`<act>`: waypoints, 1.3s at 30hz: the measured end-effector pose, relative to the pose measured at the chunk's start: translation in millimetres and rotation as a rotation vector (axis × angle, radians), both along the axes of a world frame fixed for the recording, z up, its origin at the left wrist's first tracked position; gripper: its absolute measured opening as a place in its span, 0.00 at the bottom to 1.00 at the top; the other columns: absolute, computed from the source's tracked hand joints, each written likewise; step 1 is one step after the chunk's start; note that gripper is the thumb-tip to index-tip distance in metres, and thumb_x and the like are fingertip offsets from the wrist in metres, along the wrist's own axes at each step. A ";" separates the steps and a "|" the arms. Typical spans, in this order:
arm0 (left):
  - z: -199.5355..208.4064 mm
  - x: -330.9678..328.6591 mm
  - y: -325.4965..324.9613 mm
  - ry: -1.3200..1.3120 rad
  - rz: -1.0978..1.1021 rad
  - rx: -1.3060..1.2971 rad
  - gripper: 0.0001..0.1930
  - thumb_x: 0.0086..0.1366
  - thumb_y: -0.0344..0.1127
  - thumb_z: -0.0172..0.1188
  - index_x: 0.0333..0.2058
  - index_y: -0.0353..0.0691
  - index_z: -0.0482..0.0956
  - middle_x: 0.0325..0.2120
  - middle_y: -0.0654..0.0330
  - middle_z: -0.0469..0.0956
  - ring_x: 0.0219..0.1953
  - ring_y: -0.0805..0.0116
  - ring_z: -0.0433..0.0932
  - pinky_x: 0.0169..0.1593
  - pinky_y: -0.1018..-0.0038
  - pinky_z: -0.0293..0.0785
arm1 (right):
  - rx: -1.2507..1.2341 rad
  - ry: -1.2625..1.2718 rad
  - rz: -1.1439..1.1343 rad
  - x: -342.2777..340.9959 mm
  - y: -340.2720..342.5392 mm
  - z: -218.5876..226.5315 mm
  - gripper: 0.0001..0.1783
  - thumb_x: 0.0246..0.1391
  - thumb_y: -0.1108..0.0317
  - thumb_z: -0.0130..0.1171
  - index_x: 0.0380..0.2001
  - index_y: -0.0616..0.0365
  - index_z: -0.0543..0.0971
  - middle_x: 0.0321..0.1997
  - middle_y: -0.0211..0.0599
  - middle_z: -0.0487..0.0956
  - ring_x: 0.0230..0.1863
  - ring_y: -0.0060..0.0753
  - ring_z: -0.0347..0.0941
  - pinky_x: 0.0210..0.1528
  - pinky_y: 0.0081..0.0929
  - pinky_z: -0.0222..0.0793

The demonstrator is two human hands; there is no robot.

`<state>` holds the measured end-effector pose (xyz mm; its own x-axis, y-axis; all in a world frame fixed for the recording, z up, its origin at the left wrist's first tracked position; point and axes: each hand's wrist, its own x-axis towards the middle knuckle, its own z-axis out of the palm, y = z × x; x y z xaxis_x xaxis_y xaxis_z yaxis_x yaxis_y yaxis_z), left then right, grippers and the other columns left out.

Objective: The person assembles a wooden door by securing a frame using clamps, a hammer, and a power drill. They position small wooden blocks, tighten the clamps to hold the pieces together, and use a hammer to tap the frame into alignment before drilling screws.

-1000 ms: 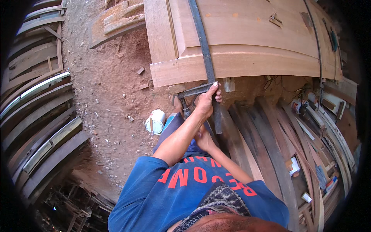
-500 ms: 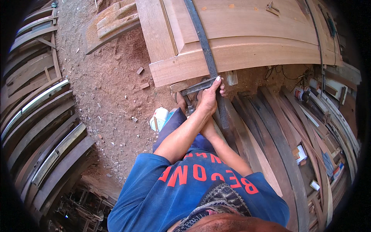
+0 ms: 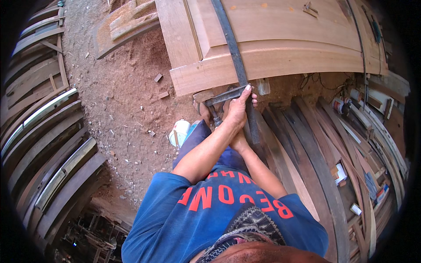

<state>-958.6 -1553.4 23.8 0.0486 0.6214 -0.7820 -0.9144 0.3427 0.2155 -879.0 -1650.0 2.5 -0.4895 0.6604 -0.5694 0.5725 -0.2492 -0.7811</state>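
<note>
Left hand: the left hand is wrapped round the dark metal bar clamp right where its sliding arm meets the bar, thumb on top
Right hand: the right hand is mostly tucked behind the left forearm, so can't really tell if it's gripping anything
Clamp: the bar lies across the light-brown panelled wooden door and pokes out past the near edge, towards the person
Screw: the dark threaded metal screw is at the left end of the sliding arm, angled back at the person
Block: a small brown wooden block is at that same end, close by the door's near edge
Bucket: a round white bucket on the reddish dirt ground, just left of the legs
Planks: long dark wooden planks run along the right side
</note>
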 end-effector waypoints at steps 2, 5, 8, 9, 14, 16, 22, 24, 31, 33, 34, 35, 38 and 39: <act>0.6 0.3 0.1 -0.001 -0.005 -0.025 0.17 0.66 0.51 0.68 0.44 0.46 0.80 0.30 0.66 0.80 0.30 0.74 0.78 0.36 0.75 0.78 | 0.050 0.010 0.045 1.4 -4.5 -3.3 0.39 0.62 0.57 0.63 0.69 0.59 0.59 0.69 0.49 0.65 0.69 0.44 0.62 0.70 0.41 0.58; 0.7 -3.1 -2.8 0.082 -0.097 -0.067 0.18 0.67 0.50 0.68 0.47 0.43 0.81 0.33 0.63 0.83 0.32 0.71 0.80 0.38 0.75 0.78 | -0.108 0.149 -0.184 0.0 -10.4 -3.5 0.29 0.67 0.54 0.57 0.64 0.58 0.65 0.63 0.47 0.70 0.62 0.41 0.68 0.63 0.40 0.64; 6.7 -13.5 -20.5 0.360 -0.290 -0.084 0.18 0.68 0.46 0.67 0.46 0.38 0.83 0.37 0.60 0.84 0.35 0.71 0.80 0.41 0.76 0.78 | -0.680 0.447 -0.644 3.7 -16.7 -17.8 0.25 0.68 0.49 0.56 0.58 0.56 0.70 0.50 0.43 0.77 0.46 0.33 0.76 0.47 0.32 0.73; 25.2 -21.2 -31.7 0.451 -0.320 -0.065 0.17 0.68 0.44 0.66 0.46 0.37 0.83 0.38 0.59 0.84 0.36 0.71 0.80 0.42 0.76 0.78 | -0.869 0.539 -0.646 8.8 -8.9 -15.0 0.26 0.68 0.47 0.55 0.58 0.54 0.71 0.46 0.40 0.78 0.40 0.30 0.77 0.42 0.28 0.74; 49.8 -97.6 -116.9 0.954 -0.305 -0.073 0.08 0.68 0.30 0.61 0.44 0.35 0.80 0.36 0.61 0.82 0.38 0.75 0.78 0.45 0.76 0.76 | -1.067 0.679 -0.591 -7.6 2.5 9.1 0.20 0.68 0.48 0.56 0.49 0.52 0.73 0.35 0.31 0.78 0.22 0.20 0.68 0.20 0.20 0.61; 23.9 -122.8 -117.1 0.856 -0.236 -0.238 0.27 0.67 0.39 0.66 0.59 0.35 0.68 0.51 0.53 0.77 0.53 0.64 0.77 0.56 0.67 0.74 | -0.942 0.630 -0.555 -4.3 0.6 4.0 0.18 0.67 0.53 0.59 0.47 0.55 0.73 0.35 0.30 0.78 0.29 0.22 0.74 0.29 0.20 0.70; -22.6 -142.4 -92.5 0.280 0.079 0.135 0.33 0.68 0.41 0.65 0.66 0.36 0.61 0.59 0.50 0.72 0.64 0.52 0.72 0.69 0.54 0.65 | -0.710 0.411 -0.525 -7.5 9.5 23.8 0.21 0.65 0.53 0.63 0.50 0.58 0.74 0.37 0.32 0.79 0.36 0.22 0.77 0.39 0.22 0.75; -28.8 -143.9 -90.7 0.243 0.095 0.156 0.32 0.69 0.41 0.65 0.65 0.37 0.61 0.60 0.50 0.72 0.64 0.52 0.71 0.69 0.54 0.64 | -0.503 0.314 -0.477 -10.2 6.2 30.4 0.20 0.65 0.55 0.63 0.49 0.60 0.77 0.37 0.33 0.80 0.38 0.20 0.77 0.40 0.24 0.75; -31.1 -144.8 -93.7 0.157 0.084 0.139 0.29 0.70 0.45 0.64 0.63 0.40 0.65 0.61 0.52 0.72 0.64 0.55 0.70 0.69 0.54 0.62 | -0.666 0.366 -0.331 0.2 10.1 29.9 0.21 0.70 0.56 0.56 0.50 0.65 0.76 0.39 0.37 0.82 0.38 0.23 0.79 0.42 0.25 0.76; -32.2 -139.0 -97.3 0.137 0.073 0.121 0.30 0.69 0.48 0.64 0.62 0.40 0.65 0.61 0.52 0.72 0.64 0.56 0.71 0.68 0.56 0.63 | -0.652 0.334 -0.323 4.0 9.3 27.8 0.20 0.71 0.56 0.53 0.48 0.65 0.76 0.39 0.37 0.82 0.37 0.25 0.79 0.43 0.27 0.76; -32.5 -134.4 -99.8 0.130 0.067 0.115 0.30 0.69 0.49 0.64 0.62 0.41 0.65 0.61 0.52 0.72 0.63 0.57 0.71 0.68 0.57 0.64 | -0.607 0.275 -0.314 1.4 9.4 28.0 0.19 0.70 0.56 0.56 0.47 0.65 0.76 0.39 0.37 0.82 0.37 0.27 0.79 0.43 0.29 0.76; -32.6 -130.8 -102.7 0.124 0.060 0.108 0.31 0.68 0.50 0.64 0.62 0.41 0.66 0.60 0.52 0.72 0.62 0.58 0.72 0.67 0.57 0.65 | -0.563 0.215 -0.306 -1.6 9.6 28.7 0.19 0.68 0.56 0.58 0.46 0.64 0.76 0.38 0.38 0.81 0.38 0.28 0.79 0.44 0.30 0.76; -40.4 -127.7 -108.3 0.060 0.091 0.078 0.27 0.69 0.44 0.65 0.59 0.44 0.64 0.51 0.58 0.75 0.55 0.63 0.75 0.59 0.62 0.71 | -0.012 -0.099 -0.167 -11.4 13.0 43.3 0.19 0.58 0.62 0.69 0.44 0.63 0.75 0.38 0.37 0.80 0.38 0.32 0.77 0.42 0.28 0.75; -40.4 -127.8 -108.0 0.058 0.084 0.062 0.27 0.69 0.45 0.65 0.58 0.44 0.63 0.51 0.59 0.75 0.54 0.63 0.76 0.58 0.63 0.72 | 0.085 -0.110 -0.150 -14.7 12.8 48.6 0.20 0.55 0.63 0.71 0.44 0.62 0.75 0.38 0.38 0.79 0.39 0.33 0.77 0.42 0.29 0.75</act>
<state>-1086.4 -1661.4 -16.5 -0.0499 0.6683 -0.7422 -0.9247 0.2500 0.2872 -893.7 -1637.2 51.1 -0.3197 0.7694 -0.5531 0.6170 -0.2740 -0.7377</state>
